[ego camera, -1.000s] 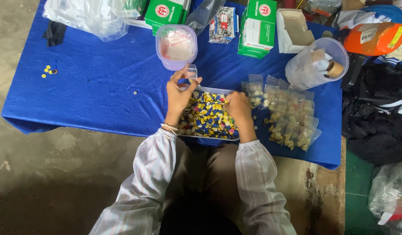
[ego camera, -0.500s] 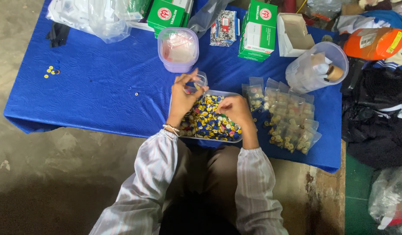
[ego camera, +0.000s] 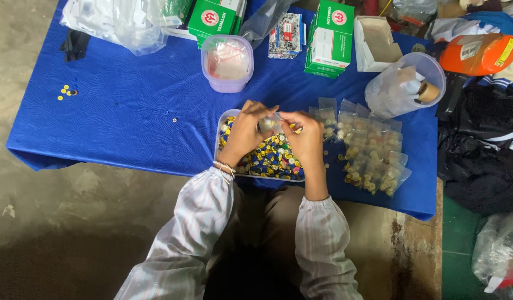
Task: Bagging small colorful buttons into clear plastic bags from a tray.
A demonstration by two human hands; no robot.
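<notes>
a: both hands have come together since half a second ago. left hand (ego camera: 244,133) and right hand (ego camera: 304,139) now pinch one small clear bag (ego camera: 268,123) between them, right over the tray of buttons (ego camera: 267,158).

b: how far along is it?

a: looks like a fair way. pile of filled bags (ego camera: 370,153) sits just right of the tray, but the tray's still heaped. lidded tub (ego camera: 227,62) behind the tray, a few loose yellow buttons (ego camera: 65,91) far left of it.

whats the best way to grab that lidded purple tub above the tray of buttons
Grip the purple tub across its two side walls, coming down from above. It stands upright with its lid on, clear of the green box, so the rounded sides look free; the flat lid probably gives little to pinch.
</notes>
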